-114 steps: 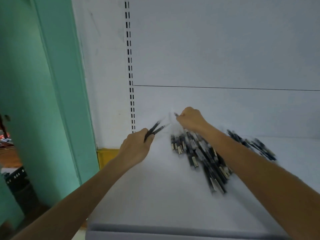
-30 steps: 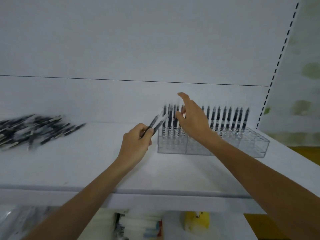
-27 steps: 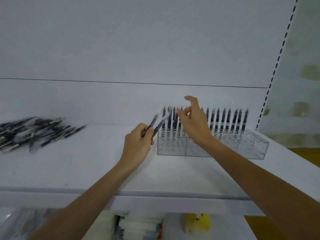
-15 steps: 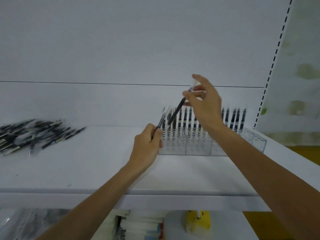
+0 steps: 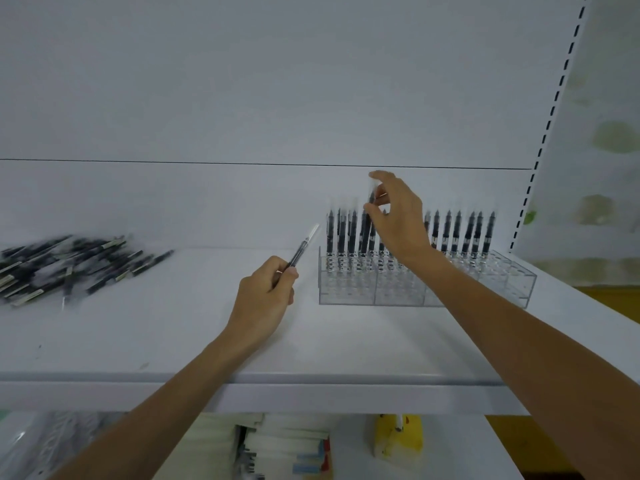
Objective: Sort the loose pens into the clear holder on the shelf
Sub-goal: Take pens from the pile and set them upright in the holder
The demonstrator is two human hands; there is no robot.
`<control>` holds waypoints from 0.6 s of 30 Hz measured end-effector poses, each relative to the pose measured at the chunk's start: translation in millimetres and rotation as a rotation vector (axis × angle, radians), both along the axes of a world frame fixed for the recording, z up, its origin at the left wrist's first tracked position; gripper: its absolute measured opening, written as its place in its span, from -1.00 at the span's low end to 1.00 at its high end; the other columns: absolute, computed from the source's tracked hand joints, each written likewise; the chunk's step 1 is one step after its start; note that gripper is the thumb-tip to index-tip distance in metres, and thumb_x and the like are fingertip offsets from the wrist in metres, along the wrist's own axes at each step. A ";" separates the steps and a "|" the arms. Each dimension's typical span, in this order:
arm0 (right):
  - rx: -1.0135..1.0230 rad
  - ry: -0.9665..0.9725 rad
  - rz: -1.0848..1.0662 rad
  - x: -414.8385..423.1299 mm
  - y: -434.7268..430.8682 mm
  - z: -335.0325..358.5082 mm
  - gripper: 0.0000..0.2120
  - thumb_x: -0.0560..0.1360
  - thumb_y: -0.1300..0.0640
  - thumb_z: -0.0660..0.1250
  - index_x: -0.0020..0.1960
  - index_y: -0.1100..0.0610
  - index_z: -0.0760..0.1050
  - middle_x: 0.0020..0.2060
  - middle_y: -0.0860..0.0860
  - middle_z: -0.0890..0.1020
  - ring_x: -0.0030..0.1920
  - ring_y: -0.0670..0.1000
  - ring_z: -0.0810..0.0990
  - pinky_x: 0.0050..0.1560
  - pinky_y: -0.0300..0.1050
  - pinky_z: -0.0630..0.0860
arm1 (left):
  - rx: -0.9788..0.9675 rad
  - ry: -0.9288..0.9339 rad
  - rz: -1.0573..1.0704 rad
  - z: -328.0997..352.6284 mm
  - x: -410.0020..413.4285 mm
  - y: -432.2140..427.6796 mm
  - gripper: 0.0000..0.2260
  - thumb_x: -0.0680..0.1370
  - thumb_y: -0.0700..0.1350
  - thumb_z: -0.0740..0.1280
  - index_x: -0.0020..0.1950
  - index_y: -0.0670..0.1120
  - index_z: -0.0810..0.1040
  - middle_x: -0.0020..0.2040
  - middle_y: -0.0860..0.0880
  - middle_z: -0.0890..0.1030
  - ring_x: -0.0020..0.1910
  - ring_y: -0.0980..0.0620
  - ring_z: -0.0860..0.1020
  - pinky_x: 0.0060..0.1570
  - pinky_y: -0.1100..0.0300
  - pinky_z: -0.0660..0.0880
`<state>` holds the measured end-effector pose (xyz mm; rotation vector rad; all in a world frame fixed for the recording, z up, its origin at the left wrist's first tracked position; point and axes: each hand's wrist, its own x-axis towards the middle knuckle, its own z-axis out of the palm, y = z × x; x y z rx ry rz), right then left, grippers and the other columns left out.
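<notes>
Near: our left hand grips one spare pen, just beside the clear holder. Our right hand pinches a second pen upright over the back row. We judge this the seating step; next, align it to a free slot. Seven pens stand right of that hand, about five left. The loose pile is blurred, uncounted.

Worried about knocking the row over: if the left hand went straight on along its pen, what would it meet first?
Likely the leftmost standing pens in the clear holder: the left hand aims its pen up and right at them. Depth is unclear.
</notes>
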<state>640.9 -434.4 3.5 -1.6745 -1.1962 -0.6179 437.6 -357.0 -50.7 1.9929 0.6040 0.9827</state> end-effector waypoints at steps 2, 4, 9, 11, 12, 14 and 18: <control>-0.181 0.007 -0.018 -1.5 0.4 -4.6 -0.64 0.54 0.28 0.28 0.32 0.16 0.39 -0.07 0.12 0.57 -0.11 0.04 0.55 0.00 -0.02 0.56 | -0.012 0.007 -0.005 -0.6 1.3 1.0 -0.86 0.58 -0.16 0.19 -0.15 -0.12 0.46 -0.42 0.00 0.49 -0.54 0.19 0.36 -0.40 0.31 0.29; -0.259 -0.030 -0.092 -3.6 0.5 -8.5 -0.63 0.56 0.22 0.23 0.36 0.12 0.37 -0.04 0.12 0.58 -0.10 0.06 0.55 -0.04 0.04 0.55 | -0.019 0.006 -0.016 0.0 3.4 -0.2 -0.85 0.58 -0.16 0.19 -0.18 -0.09 0.45 -0.42 0.01 0.50 -0.55 0.19 0.35 -0.37 0.25 0.29; -0.152 -0.022 -0.172 -13.2 -8.1 -7.8 -0.59 0.58 0.11 0.22 0.41 0.07 0.31 -0.03 0.05 0.50 -0.20 0.01 0.49 -0.18 -0.14 0.41 | 0.014 -0.021 -0.044 5.1 12.0 -5.3 -0.83 0.59 -0.14 0.20 -0.20 -0.04 0.41 -0.40 0.03 0.52 -0.53 0.20 0.35 -0.38 0.26 0.30; -0.104 0.183 0.009 -26.5 -16.2 -1.8 -0.69 0.57 0.08 0.25 0.29 0.09 0.41 -0.14 0.00 0.55 -0.24 -0.04 0.51 -0.17 -0.14 0.45 | 0.038 -0.050 -0.057 8.5 19.4 -8.2 -0.85 0.60 -0.13 0.19 -0.18 -0.05 0.41 -0.38 0.03 0.53 -0.51 0.22 0.40 -0.38 0.27 0.32; -0.139 0.314 0.132 -34.2 -20.3 2.4 -0.76 0.55 0.06 0.27 0.20 0.09 0.46 -0.19 -0.01 0.59 -0.25 -0.05 0.54 -0.18 -0.13 0.48 | 0.066 -0.056 -0.063 10.8 24.4 -10.1 -0.86 0.60 -0.13 0.18 -0.15 -0.07 0.42 -0.36 0.02 0.54 -0.49 0.22 0.42 -0.38 0.28 0.34; -0.248 0.440 0.307 -47.5 -25.6 8.2 -0.82 0.51 0.05 0.34 0.07 0.09 0.48 -0.22 -0.01 0.65 -0.22 -0.07 0.60 -0.16 -0.10 0.55 | 0.137 -0.058 -0.077 16.4 34.6 -16.0 -0.88 0.61 -0.12 0.17 -0.08 -0.12 0.42 -0.32 -0.01 0.56 -0.47 0.21 0.46 -0.39 0.33 0.38; -0.104 0.479 0.391 -50.0 -28.8 15.2 -0.73 0.44 0.25 0.43 0.09 0.18 0.45 -0.37 -0.07 0.61 -0.25 -0.05 0.62 -0.04 -0.02 0.62 | 0.160 -0.082 -0.187 23.3 46.4 -29.2 -0.95 0.62 -0.12 0.16 0.04 -0.03 0.39 -0.26 -0.03 0.60 -0.41 0.23 0.54 -0.35 0.33 0.50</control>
